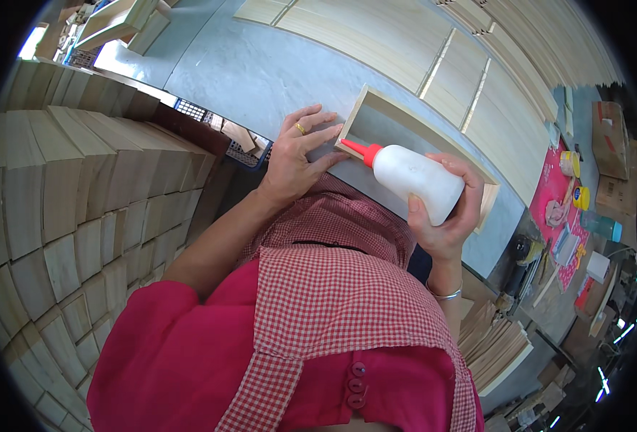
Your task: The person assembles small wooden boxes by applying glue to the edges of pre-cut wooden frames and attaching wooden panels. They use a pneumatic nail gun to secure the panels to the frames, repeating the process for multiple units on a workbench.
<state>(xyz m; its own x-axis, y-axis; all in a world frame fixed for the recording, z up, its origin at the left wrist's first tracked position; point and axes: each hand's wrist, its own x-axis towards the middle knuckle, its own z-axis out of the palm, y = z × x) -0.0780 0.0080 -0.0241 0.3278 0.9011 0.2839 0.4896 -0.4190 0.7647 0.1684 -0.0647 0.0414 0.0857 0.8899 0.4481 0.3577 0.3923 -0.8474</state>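
My right hand (454,205) is wrapped round a white squeeze bottle (421,180) with a red cap and a long red nozzle, tilted to the left. The nozzle tip is at the near left corner of a shallow rectangular wooden frame (423,120) on the grey tabletop. Bottle and hand hide part of the frame's near side and right end. My left hand (298,153), with a ring on one finger, has its fingers stretched out and apart, the fingertips against the frame's left end. Whether glue is coming out is too small to see.
Flat wooden panels (362,39) lie along the table's far side, with stacked thin boards (534,43) at far right. Stacked wood blocks (66,165) rise at my left. Small wooden boxes (117,21) stand far left; jars (581,197) and tools lie on a pink sheet at right.
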